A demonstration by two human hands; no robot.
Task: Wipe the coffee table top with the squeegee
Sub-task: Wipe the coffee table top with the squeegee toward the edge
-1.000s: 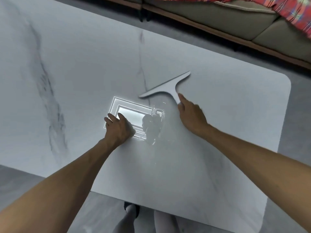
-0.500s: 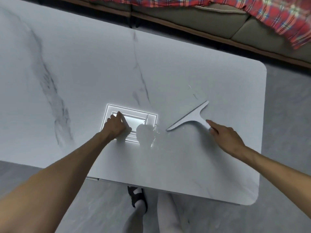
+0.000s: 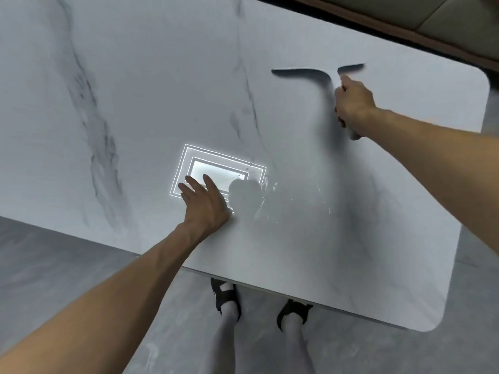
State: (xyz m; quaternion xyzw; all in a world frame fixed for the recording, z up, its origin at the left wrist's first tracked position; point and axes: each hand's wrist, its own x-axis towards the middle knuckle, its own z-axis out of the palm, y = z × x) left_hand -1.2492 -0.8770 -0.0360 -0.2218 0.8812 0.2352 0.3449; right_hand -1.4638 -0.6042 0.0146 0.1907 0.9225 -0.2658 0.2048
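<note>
The right hand [image 3: 352, 103] has swung out and away from the body since half a second ago, carrying the squeegee [image 3: 318, 72] from a spot level with the left hand to the far right part of the coffee table top [image 3: 135, 76]. It is clenched around the handle, whose end pokes out below the wrist. The blade, then slanted and sharp, now lies nearly crosswise beyond the knuckles and is smeared by motion, so whether its edge touches the marble cannot be told; a dark shadow trails under it toward the hand.

The left hand [image 3: 206, 203] has stayed where it was, flat and open on the table with fingers spread, gripping nothing, resting on the near corner of the bright rectangular ceiling-light reflection [image 3: 216, 163]. Just to its right sit small water droplets [image 3: 270, 184] and the dark reflection of the person's head.

Below the near table edge, both feet in black sandals [image 3: 225, 295] now show on the grey floor [image 3: 67, 265]. Beyond the right hand, less of the sofa [image 3: 432, 14] shows than before.
</note>
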